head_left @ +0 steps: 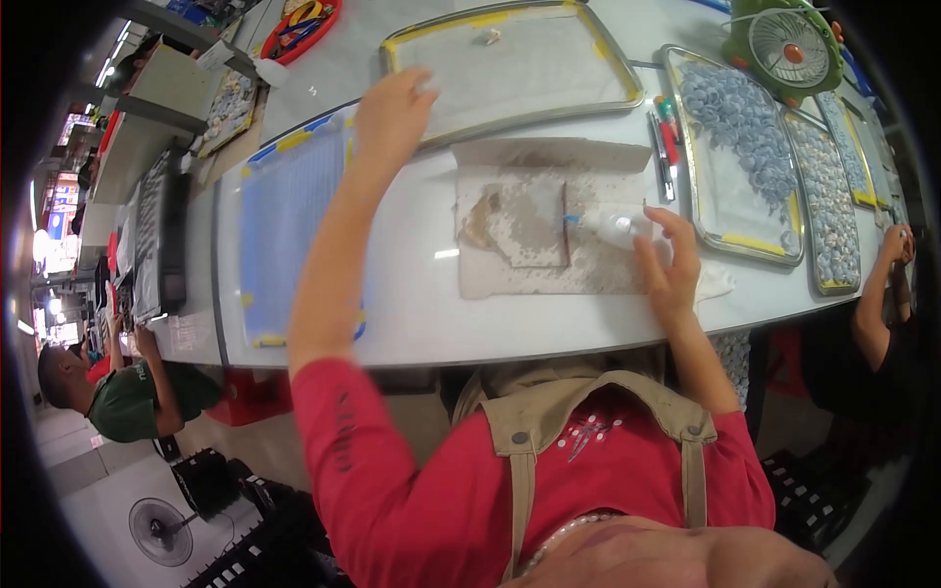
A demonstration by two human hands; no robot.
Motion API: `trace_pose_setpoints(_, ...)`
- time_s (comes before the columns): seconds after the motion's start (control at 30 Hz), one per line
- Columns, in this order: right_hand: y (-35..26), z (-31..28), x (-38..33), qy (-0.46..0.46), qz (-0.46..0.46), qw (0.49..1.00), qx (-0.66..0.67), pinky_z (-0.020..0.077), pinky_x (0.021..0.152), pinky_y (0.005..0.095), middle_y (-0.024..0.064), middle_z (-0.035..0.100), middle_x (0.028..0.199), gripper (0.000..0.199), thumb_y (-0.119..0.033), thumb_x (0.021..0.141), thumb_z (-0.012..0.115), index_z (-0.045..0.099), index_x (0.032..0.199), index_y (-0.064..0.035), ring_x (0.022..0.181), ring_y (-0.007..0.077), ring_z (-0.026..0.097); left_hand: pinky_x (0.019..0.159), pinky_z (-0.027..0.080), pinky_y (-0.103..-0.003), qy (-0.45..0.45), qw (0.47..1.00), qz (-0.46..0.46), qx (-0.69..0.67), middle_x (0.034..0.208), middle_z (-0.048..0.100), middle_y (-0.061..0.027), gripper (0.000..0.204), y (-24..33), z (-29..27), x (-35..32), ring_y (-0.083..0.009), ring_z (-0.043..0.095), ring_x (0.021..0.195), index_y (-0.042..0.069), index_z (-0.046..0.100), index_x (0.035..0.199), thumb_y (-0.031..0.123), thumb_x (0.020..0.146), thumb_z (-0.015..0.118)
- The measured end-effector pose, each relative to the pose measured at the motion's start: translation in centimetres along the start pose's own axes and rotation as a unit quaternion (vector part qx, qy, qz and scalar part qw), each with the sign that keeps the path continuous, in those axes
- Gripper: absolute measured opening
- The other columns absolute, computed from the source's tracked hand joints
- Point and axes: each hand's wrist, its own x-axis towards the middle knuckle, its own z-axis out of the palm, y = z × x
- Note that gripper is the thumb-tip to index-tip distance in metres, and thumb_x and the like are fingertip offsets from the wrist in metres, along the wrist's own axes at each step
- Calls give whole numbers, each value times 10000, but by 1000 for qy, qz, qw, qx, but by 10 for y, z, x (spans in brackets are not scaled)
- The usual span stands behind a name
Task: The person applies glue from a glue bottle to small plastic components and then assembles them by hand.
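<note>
My left hand (392, 113) reaches far forward and rests, fingers spread, on the near left corner of a metal tray (608, 73) with yellow tape at its corners. My right hand (671, 260) holds a small clear plastic bottle (616, 225) with a blue nozzle, pointing left over a stained cardboard sheet (598, 269). A smaller stained square card (524, 220) lies on that sheet, with the nozzle tip at its right edge.
A blue ridged tray (284, 225) lies at left. Metal trays (750, 235) of small blue-grey round pieces stand at right, pens (665, 147) beside them, a green fan (789, 44) behind. Other people sit at both table ends.
</note>
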Motion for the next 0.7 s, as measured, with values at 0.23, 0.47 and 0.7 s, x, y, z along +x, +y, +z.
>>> trace_pose_setpoints(0.23, 3, 1, 3, -19, 22, 999, -27, 409, 861, 340, 160, 556, 1054, 343, -95, 776, 632, 549, 1102, -28, 994, 298, 522, 817, 450, -457, -100, 990, -42, 91, 1001, 591, -195, 312, -2, 139, 126, -358, 558, 954, 149, 597, 1079, 253, 785, 587)
trace_pose_setpoints(0.47, 4, -3, 4, -48, 20, 998, -28, 423, 808, 338, 149, 556, 1021, 362, -90, 752, 652, 551, 1096, -43, 921, 283, 532, 734, 473, -412, -32, 999, -17, -11, 922, 606, -165, 202, 19, 109, 125, -313, 594, 842, 89, 641, 917, 176, 734, 649)
trace_pose_setpoints(0.7, 1, -7, 0, -122, 62, 990, -25, 452, 720, 284, 98, 588, 916, 358, -140, 717, 716, 561, 1022, -33, 843, 189, 555, 653, 471, -225, -129, 865, -147, -461, 900, 576, -58, 314, 102, -19, -22, -117, 583, 737, -28, 551, 1080, 52, 784, 617)
